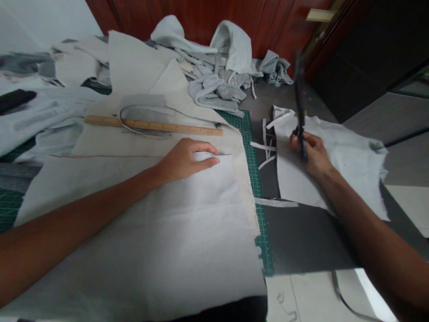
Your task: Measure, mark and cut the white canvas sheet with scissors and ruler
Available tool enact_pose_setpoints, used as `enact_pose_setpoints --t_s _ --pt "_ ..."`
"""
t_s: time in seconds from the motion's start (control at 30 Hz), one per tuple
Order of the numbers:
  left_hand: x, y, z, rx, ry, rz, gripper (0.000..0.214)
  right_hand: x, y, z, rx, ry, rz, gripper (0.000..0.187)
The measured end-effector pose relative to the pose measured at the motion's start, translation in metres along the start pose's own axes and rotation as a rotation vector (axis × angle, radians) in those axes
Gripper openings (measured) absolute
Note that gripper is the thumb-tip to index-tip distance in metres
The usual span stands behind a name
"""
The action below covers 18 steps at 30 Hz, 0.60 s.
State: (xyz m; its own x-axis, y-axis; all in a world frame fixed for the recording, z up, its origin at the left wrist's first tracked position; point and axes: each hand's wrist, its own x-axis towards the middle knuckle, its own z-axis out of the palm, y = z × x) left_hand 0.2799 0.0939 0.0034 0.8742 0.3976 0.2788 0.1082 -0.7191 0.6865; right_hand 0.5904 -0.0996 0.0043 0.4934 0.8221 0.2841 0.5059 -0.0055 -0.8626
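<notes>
My left hand (186,157) lies on a white sheet of fabric (187,210) spread over a beige cloth (134,71), fingers stretched out and pressing down near the sheet's top right corner. My right hand (310,152) is closed round the handles of black scissors (300,96), which point upward and are blurred. The scissors hover over a separate white fabric piece (348,161) at the right.
A wooden ruler (152,125) lies behind my left hand with a thin strip looped over it. A green cutting mat (256,179) shows under the cloths. Narrow white offcuts (264,147) lie on it. Grey fabric scraps (217,71) are heaped at the back.
</notes>
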Motion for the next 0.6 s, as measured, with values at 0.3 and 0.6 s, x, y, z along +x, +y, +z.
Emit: enact_pose_setpoints --t_s 0.3,0.6 --pt "-0.001 0.002 -0.001 -0.003 -0.007 -0.009 0.027 -0.003 -0.004 0.005 -0.091 -0.074 -0.043 0.049" --pt "-0.001 0.001 -0.001 -0.025 -0.008 -0.002 0.027 -0.008 -0.003 0.007 -0.515 -0.22 -0.244 0.021"
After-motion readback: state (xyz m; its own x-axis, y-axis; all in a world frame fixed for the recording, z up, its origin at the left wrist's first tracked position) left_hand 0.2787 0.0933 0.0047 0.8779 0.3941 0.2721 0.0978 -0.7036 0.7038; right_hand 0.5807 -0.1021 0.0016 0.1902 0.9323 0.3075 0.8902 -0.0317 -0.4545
